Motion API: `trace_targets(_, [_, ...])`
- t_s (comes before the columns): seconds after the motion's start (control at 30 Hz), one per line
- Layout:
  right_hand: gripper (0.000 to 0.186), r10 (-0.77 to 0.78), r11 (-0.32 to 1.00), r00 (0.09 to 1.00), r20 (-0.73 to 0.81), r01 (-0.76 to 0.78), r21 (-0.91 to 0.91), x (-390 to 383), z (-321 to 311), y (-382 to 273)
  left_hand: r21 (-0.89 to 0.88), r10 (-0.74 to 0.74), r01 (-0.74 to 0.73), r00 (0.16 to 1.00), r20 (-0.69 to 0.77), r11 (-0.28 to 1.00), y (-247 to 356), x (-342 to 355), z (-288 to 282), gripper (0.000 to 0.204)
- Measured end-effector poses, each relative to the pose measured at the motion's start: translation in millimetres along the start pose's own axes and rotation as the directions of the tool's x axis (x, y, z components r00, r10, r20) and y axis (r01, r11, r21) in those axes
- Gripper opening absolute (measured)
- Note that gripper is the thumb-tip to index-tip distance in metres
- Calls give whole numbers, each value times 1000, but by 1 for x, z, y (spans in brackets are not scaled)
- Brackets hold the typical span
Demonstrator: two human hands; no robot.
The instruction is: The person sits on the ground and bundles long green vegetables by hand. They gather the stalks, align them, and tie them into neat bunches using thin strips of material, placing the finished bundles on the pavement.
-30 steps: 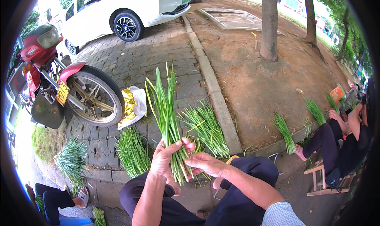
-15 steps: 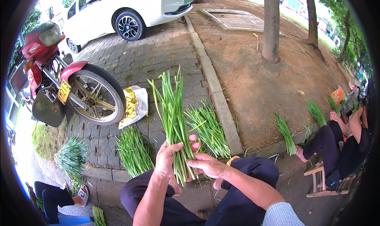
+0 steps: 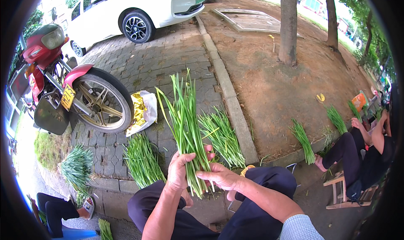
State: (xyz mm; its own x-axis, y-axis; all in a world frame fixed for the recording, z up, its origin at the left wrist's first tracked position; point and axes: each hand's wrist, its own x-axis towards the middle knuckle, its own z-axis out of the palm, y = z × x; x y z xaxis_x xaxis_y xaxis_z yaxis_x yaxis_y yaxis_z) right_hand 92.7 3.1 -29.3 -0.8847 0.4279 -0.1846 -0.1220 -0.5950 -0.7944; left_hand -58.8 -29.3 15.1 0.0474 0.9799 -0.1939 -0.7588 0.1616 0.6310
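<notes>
Here the left hand (image 3: 179,171) has its fingers curled round the chive bunch (image 3: 189,139), leaves (image 3: 184,109) stretching away above them, stem ends (image 3: 201,190) just below, the right hand (image 3: 224,177) touching alongside, fingers narrowed.

The head view looks from the left one of two fisheye cameras worn on the person's head, upright, facing down and forward over the dark trousers (image 3: 187,224). The left hand (image 3: 178,171) and right hand (image 3: 224,178) are near it, at lower middle. Its wide sweep takes in a red motorcycle (image 3: 37,51) at left and, farther off, a white car (image 3: 170,6) at top; black curves border the sides.
</notes>
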Motion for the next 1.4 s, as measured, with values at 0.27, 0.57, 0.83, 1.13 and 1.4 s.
trace_targets(0.27, [33,45,987,997,-55,-37,154,-4,4,-2,8,18,-18,1000,0,1000,-3,3,-5,48])
trace_targets(0.57, [31,47,974,999,-23,-40,222,-2,1,3,31,29,-30,999,39,999,-7,4,-8,47])
trace_targets(0.83, [21,-1,999,1000,26,-1,41,-3,4,-2,173,14,-18,1000,24,985,-8,1,-1,44])
trace_targets(1.13, [29,39,976,999,20,-42,213,-6,6,-5,187,14,-10,1000,-19,982,-12,2,1,25])
trace_targets(1.4, [20,2,987,989,-146,21,158,-18,16,9,296,-126,125,992,-15,947,-24,-1,2,29])
